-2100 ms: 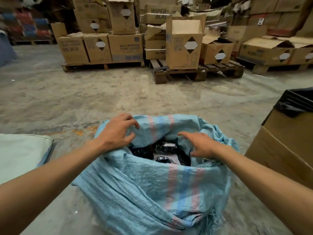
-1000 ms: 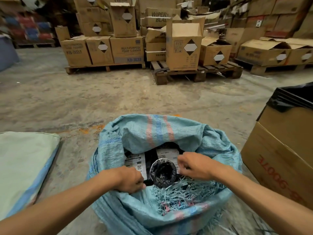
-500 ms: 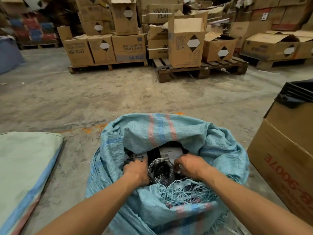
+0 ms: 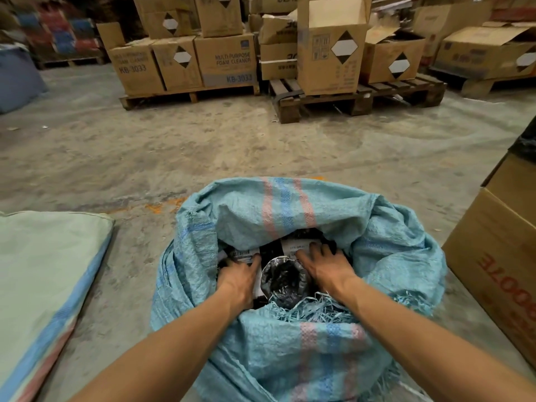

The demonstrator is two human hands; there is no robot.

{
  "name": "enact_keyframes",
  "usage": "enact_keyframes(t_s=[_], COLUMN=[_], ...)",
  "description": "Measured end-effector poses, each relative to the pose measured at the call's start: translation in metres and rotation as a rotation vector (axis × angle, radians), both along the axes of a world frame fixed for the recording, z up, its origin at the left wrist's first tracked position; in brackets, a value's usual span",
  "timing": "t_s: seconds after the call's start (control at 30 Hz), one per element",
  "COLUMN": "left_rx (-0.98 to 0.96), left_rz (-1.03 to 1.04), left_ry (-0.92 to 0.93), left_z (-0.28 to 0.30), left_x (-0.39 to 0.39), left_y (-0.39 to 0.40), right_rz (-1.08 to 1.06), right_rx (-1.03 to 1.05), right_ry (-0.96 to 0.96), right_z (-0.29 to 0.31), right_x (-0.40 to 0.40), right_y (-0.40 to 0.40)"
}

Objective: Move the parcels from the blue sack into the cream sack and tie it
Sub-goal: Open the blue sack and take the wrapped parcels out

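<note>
The blue woven sack point(image 4: 290, 343) stands open on the floor right in front of me, its frayed rim folded down. Inside lie black plastic parcels with white labels point(image 4: 285, 281); one round black bundle sits in the middle. Both my hands are inside the mouth. My left hand point(image 4: 237, 278) rests on a labelled parcel at the left of the bundle, fingers reaching forward. My right hand point(image 4: 323, 265) lies spread over a labelled parcel at the right. Flat on the floor at the left lies the cream sack point(image 4: 43, 274) with a blue and pink stripe.
A large cardboard box point(image 4: 499, 256) with a black liner stands close at the right. Wooden pallets point(image 4: 356, 97) stacked with cardboard boxes point(image 4: 226, 59) line the back. Bare concrete floor point(image 4: 203, 146) stretches between them and the sack.
Both hands let go of the sack's rim and went down inside among the parcels. Over the last half second they slid further forward, either side of the round black bundle.
</note>
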State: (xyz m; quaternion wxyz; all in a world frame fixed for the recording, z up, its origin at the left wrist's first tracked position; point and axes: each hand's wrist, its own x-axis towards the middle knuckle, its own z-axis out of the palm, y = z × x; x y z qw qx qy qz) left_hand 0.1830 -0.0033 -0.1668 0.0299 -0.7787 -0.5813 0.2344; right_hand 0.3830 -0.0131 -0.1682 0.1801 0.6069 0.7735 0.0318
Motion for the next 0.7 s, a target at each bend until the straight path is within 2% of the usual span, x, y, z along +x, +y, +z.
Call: enact_keyframes(t_s=[0.2,0.3,0.4,0.53,0.63,0.7], left_rx=[0.043,-0.013,-0.159,-0.213,-0.264,-0.268], left_rz=[-0.096,-0.108,-0.142,-0.072,0.013,0.015], left_ry=[0.012,-0.136,-0.234,-0.457,-0.44,-0.414], left_z=[-0.003,0.014,0.047,0.089,0.103,0.101], left_x=[-0.006,-0.011,-0.023,-0.038,-0.037,-0.03], left_y=[0.004,0.014,0.036,0.062,0.07,0.069], right_rz=[0.108,0.078,0.067,0.007,-0.02,0.008], right_rx=[0.091,0.048,0.099,-0.013,-0.114,-0.115], right_ry=[0.031,0.125,0.191,0.246,0.304,0.254], right_z=[0.005,0.023,0.055,0.084,0.102,0.099], right_x=[0.006,0.014,0.022,0.031,0.034,0.032], right_y=[-0.004,0.006,0.016,0.029,0.043,0.047])
